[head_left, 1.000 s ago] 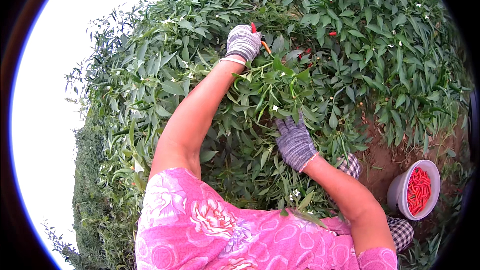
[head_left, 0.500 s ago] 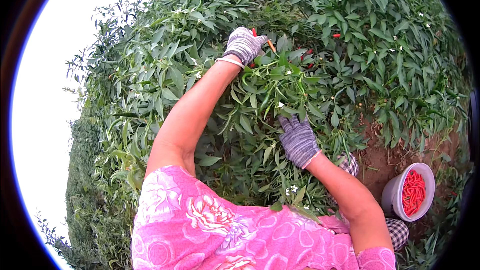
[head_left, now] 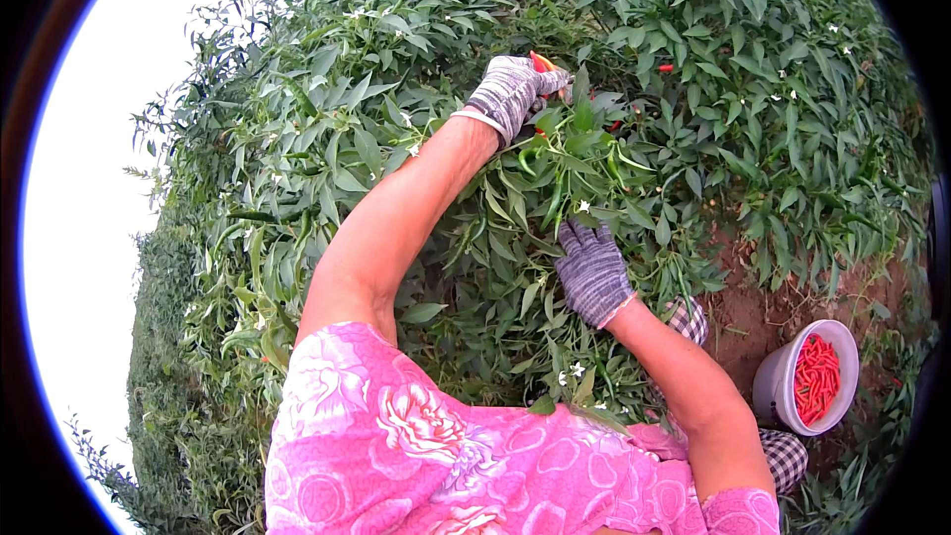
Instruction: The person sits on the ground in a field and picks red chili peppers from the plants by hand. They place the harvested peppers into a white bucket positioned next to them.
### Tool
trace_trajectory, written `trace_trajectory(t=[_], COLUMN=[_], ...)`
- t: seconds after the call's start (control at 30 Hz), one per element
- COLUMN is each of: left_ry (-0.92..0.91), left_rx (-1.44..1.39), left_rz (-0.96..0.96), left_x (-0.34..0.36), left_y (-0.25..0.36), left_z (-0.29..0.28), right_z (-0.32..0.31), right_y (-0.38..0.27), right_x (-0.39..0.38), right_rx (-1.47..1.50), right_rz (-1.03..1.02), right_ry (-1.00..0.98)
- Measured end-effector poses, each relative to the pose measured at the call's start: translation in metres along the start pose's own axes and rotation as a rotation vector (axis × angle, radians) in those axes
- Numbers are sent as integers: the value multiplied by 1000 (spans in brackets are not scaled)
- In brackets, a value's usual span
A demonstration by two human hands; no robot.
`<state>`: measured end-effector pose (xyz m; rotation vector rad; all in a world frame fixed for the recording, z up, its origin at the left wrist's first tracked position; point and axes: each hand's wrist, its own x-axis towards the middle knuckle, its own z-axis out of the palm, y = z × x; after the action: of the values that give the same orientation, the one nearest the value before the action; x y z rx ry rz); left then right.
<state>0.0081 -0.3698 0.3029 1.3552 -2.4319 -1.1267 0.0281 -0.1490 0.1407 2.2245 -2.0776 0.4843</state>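
Note:
My left hand (head_left: 513,91), in a grey-and-white knit glove, is closed on red and orange chili peppers (head_left: 542,61), whose tips stick out past the thumb side. It is among the upper leaves of a chili plant (head_left: 584,139). Lower and to the right, my right hand (head_left: 594,275) wears a darker grey glove. Its fingers are stretched out and slightly apart against the foliage, the tips partly covered by leaves, with nothing visible in them. Between the two hands hang green chilies (head_left: 557,200) and a white flower (head_left: 583,205).
A light-coloured bucket (head_left: 765,388) with red chilies stands tilted on the brown soil (head_left: 738,322) at the right. Dense chili bushes surround me, with another red chili (head_left: 665,67) among the leaves. Checked cloth (head_left: 786,458) shows beside the bucket.
My left hand has moved a little to the right, and the chilies in it have moved along. Stems and leaves near it have shifted. My right hand has stayed almost still.

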Motion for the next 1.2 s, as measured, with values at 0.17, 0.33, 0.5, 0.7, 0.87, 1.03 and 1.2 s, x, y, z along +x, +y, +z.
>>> trace_trajectory(t=[0.17,0.33,0.5,0.7,0.87,1.03,1.2], left_ry=[-99,17,278,124,-20,-52,17], left_rx=[-577,-681,-302,479,456,624,762], left_rz=[108,375,285,244,434,564,551], left_x=[-51,-62,-53,-53,-68,-72,-78], left_y=[26,36,6,-43,-48,-45,-38], left_z=[2,-43,-70,-56,-58,-54,-43], right_z=[1,4,3,18,15,16,16], right_y=[13,1,-5,-6,-10,-16,-11], right_x=[-2,0,-2,-1,0,-1,0], right_rx=[-22,-23,-18,-53,-18,-36,-41], right_rz=[38,11,-17,-5,-6,27,34], right_ry=[-23,33,46,82,32,-24,0])
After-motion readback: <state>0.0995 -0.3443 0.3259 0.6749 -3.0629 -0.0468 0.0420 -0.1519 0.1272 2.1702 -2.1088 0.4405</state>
